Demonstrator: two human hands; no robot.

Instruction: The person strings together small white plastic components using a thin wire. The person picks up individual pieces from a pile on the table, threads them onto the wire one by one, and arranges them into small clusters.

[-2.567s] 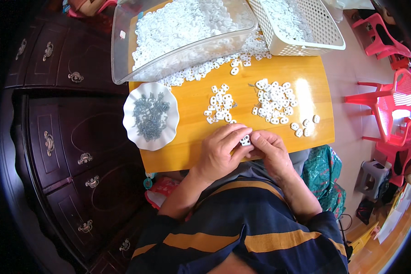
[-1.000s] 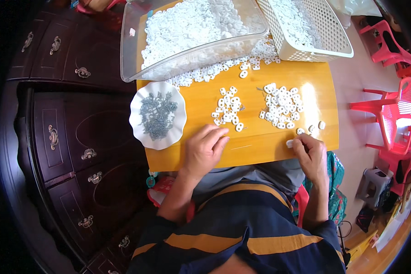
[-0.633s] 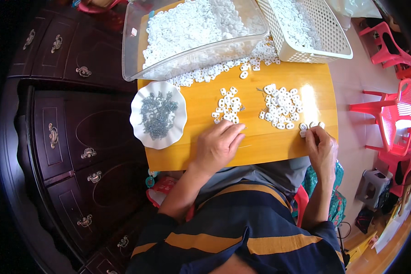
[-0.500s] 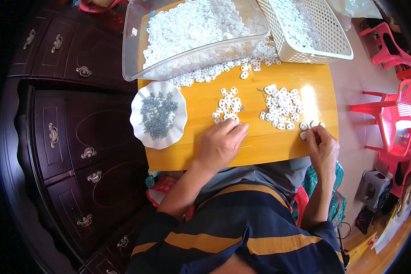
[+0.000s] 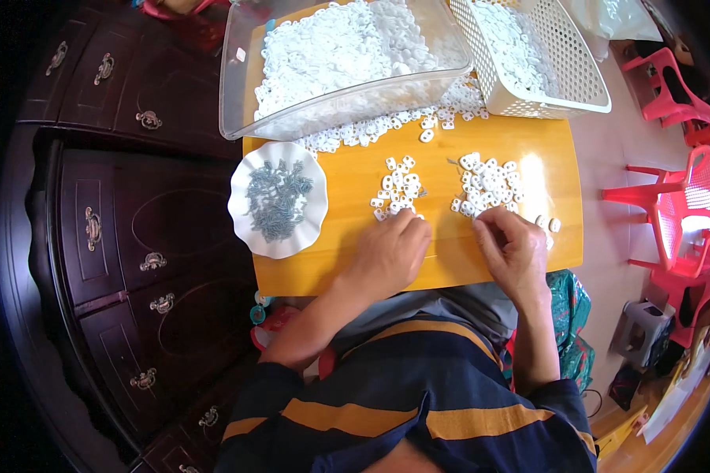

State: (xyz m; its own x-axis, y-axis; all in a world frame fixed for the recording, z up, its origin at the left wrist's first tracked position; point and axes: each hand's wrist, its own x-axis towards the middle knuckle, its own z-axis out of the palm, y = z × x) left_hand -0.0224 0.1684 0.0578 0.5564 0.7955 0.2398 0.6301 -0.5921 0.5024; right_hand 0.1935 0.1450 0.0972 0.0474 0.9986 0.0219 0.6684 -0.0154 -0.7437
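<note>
My left hand (image 5: 393, 251) is curled with its fingertips at the near edge of a small pile of white plastic pieces with two holes (image 5: 401, 183). Whatever those fingers grip is hidden. To the right, my right hand (image 5: 519, 251) has thumb and forefinger drawn together just below a second, denser pile of white two-holed pieces (image 5: 490, 180); I cannot make out anything between them. A few rounded white pieces (image 5: 554, 225) lie beside this hand, near the table's right edge. At the left, a white scalloped dish (image 5: 317, 217) holds many small grey metal pins (image 5: 275, 206).
A clear plastic bin (image 5: 226, 102) full of white pieces stands at the back of the yellow wooden table (image 5: 355, 272), with loose pieces spilled along its front. Beside it is a perforated cream basket (image 5: 579, 75). Dark drawers (image 5: 95, 236) flank the left; red chairs (image 5: 666, 201) stand right.
My right hand has moved left from the few pieces by the right edge to the near side of the denser pile. My left hand stays almost in place at the small pile.
</note>
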